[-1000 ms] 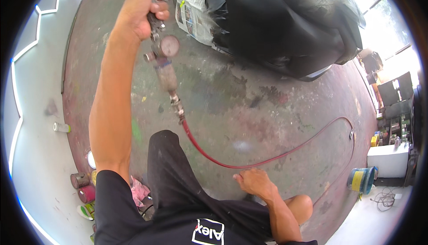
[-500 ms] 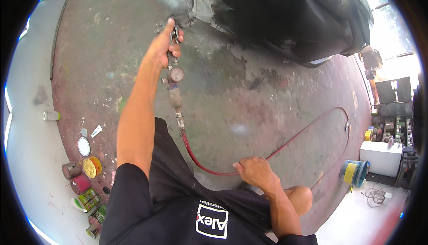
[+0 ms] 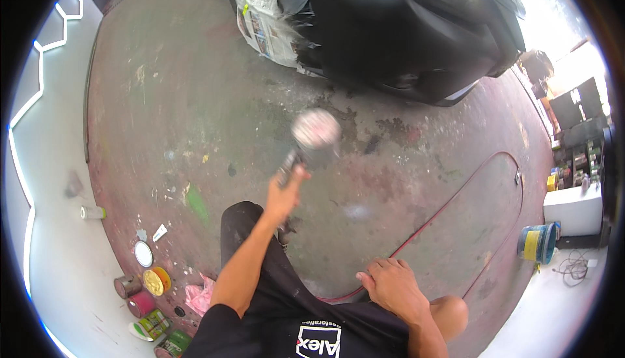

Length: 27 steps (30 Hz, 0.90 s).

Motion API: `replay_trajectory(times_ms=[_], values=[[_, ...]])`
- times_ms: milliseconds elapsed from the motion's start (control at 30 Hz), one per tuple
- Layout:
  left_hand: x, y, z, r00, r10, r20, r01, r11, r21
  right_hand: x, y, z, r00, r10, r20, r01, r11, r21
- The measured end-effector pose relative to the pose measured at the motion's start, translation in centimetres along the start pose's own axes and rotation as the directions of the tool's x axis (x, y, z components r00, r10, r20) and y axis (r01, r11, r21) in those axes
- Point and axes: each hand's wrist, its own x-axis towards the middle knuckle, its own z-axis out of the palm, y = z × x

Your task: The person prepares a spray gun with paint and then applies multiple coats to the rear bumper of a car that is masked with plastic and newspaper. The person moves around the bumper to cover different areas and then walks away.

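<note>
A: Red hose (image 3: 456, 201) loops over the stained floor (image 3: 163, 130) and runs back under the right hand (image 3: 390, 286); what does the left hand (image 3: 285, 195) carry?

B: Spray gun (image 3: 306, 146), raised in front of the person over the floor, its round cup (image 3: 316, 128) uppermost and blurred. Left fingers are wrapped closed round the handle below the cup

A: And the right hand?

B: Spread flat, palm down on the thigh, just beside the hose where it passes; whether it pins the hose cannot be told

A: How would the gun handle?

B: Probably rigid and top-heavy, since the cup sits above the grip; a full fist on the handle, as shown, looks the sound hold. The hose likely drags at the base, being limp but springy

A: Surroundings?

B: Dark covered car (image 3: 416, 26) with masking paper (image 3: 267, 26) ahead, paint tins (image 3: 146, 286) at lower left, blue bucket (image 3: 537, 241) at right
</note>
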Motion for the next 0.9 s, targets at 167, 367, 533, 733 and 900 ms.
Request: replay_trajectory(times_ms=[167,367,533,733,900], values=[[-5.0,-3.2,4.2,0.986,0.127,0.108,-0.159,0.917,0.366,-2.7,0.4,-1.3,0.993,0.107,-0.047,-0.102,0.991,0.09],[-6.4,-2.3,8.4,0.978,0.055,0.2,-0.154,0.84,0.521,-5.1,2.5,1.3,0.99,0.141,-0.017,-0.14,0.988,0.065],[-7.0,-5.9,9.3,0.953,0.188,0.236,-0.294,0.765,0.574,-6.6,3.2,1.9,0.995,0.003,-0.104,0.01,0.992,0.124],[-8.5,-6.0,12.1,0.949,0.176,0.261,-0.305,0.718,0.625,-9.0,4.4,0.0,0.996,0.088,0.015,-0.089,0.967,0.237],[-8.7,-7.4,14.6,0.933,0.241,0.269,-0.357,0.729,0.584,-10.9,9.1,1.6,0.982,0.064,-0.175,0.009,0.921,0.389]])
